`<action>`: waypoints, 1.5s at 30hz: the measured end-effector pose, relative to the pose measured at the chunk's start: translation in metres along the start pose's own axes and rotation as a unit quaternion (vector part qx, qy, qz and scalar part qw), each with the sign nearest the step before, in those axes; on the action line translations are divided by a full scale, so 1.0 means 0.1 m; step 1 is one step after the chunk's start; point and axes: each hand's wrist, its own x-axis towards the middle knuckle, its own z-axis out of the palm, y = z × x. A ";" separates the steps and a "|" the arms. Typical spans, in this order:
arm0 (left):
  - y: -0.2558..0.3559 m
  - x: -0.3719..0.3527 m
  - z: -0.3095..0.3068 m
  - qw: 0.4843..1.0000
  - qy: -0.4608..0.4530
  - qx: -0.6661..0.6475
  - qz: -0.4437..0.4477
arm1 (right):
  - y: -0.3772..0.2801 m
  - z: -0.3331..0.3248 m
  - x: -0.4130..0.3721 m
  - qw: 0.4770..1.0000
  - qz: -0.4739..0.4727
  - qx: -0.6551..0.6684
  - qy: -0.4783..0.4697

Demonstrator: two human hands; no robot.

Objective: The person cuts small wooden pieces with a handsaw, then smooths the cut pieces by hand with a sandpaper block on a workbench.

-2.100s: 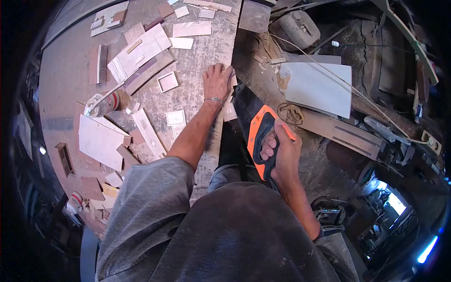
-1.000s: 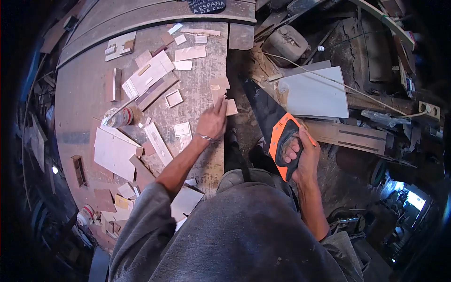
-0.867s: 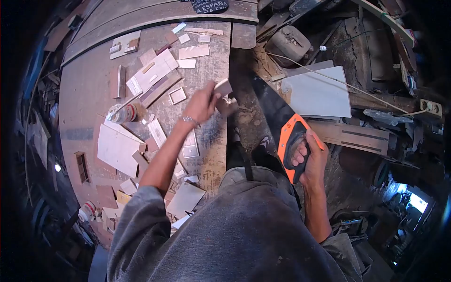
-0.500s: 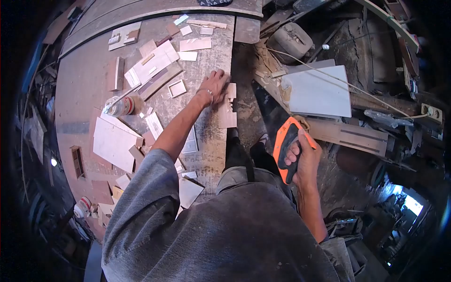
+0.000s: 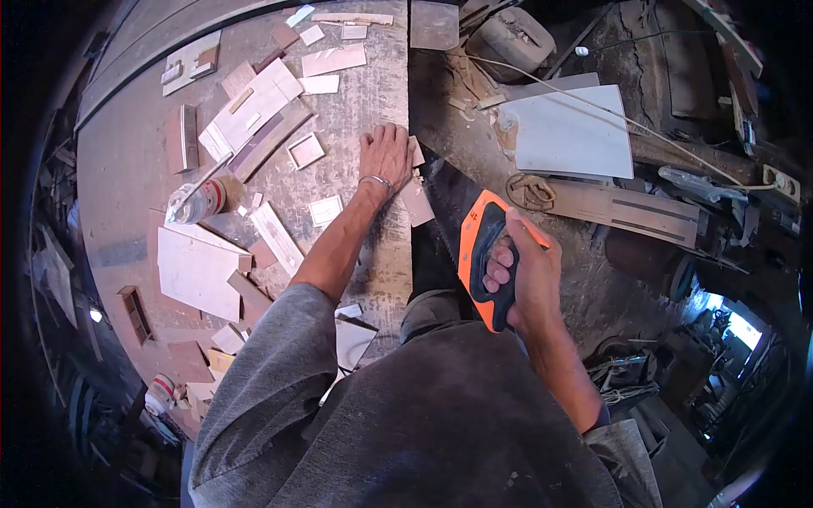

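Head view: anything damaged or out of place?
Yes: the small board, partly under the left hand, has a ragged notch on the side jutting past the table, rough rather than straight. Wood scraps also lie scattered at odd angles on the table.

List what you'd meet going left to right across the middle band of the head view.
Clear round container with red-and-white label → long narrow pale wooden strip → left hand → notched light-brown wooden piece → orange-and-black handsaw → slotted brown wooden board → pale electrical socket
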 end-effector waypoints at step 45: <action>-0.07 0.12 0.17 0.996 0.070 -0.060 -0.004 | 0.16 0.42 0.01 0.992 0.008 -0.116 0.041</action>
